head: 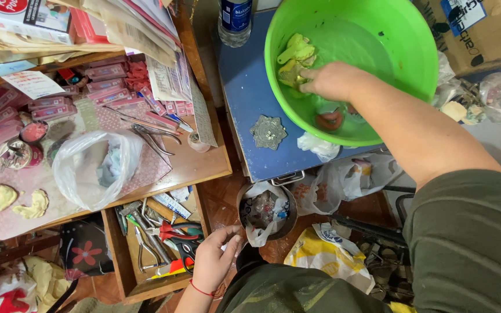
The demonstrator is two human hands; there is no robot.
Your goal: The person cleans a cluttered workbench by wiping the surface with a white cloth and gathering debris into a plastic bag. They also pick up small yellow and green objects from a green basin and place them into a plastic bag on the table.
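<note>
The right hand [333, 81] closes its fingers on yellow-green pieces [296, 58] in the green basin [413, 46], while the left hand [213, 261] hangs loosely curled, empty, beside the tool drawer [158, 243].

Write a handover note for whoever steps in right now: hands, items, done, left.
Right hand: reaching into the green basin, fingers on the pale yellow-green moulded pieces lying in shallow water. Grip unclear.
Left hand: low by the open tool drawer, fingers curled, seemingly empty.
Also in the basin: a red-brown piece.
Done: three pale casts lie on the wooden table.
Left: pieces in the basin are not yet out.
</note>
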